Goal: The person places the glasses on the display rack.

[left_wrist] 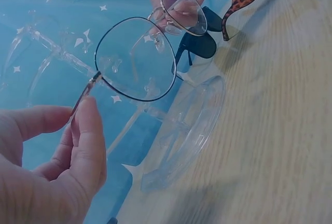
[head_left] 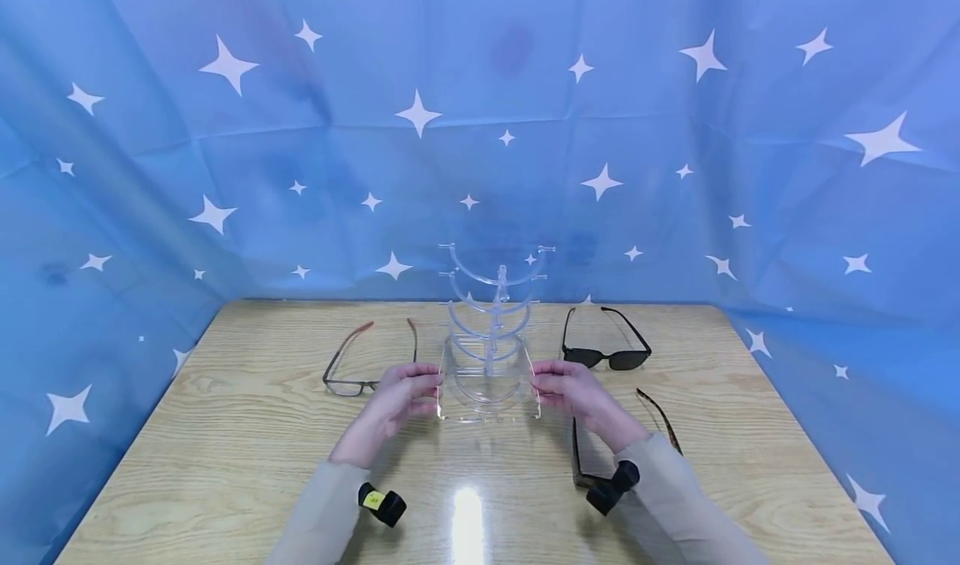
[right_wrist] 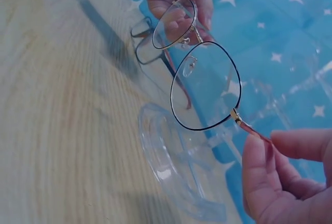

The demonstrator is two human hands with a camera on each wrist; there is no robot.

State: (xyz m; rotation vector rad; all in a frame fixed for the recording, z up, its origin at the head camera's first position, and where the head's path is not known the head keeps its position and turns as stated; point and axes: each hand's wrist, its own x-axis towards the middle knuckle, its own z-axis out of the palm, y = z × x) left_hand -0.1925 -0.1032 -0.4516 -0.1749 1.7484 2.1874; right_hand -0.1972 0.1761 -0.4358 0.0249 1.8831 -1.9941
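Both hands hold a pair of round eyeglasses (left_wrist: 136,59) with thin dark rims and gold-toned metal. In the left wrist view my left hand (head_left: 408,390) pinches one temple close to its hinge between thumb and fingers. The other temple is pinched by my right hand (head_left: 570,386), as the right wrist view (right_wrist: 290,177) of that hand shows. Beyond the glasses stands a clear plastic eyewear display stand (head_left: 495,315) with several curved tiers, all bare. Its curved base (right_wrist: 155,156) rests on the table under the held glasses.
Eyeglasses with reddish temple tips (head_left: 347,388) lie left of the stand. Black sunglasses (head_left: 628,360) lie at the right. Nearer, a pair with a tortoiseshell temple (head_left: 663,419) is partly hidden under the right forearm. A blue starred curtain (head_left: 480,157) hangs behind the wooden table (head_left: 247,432).
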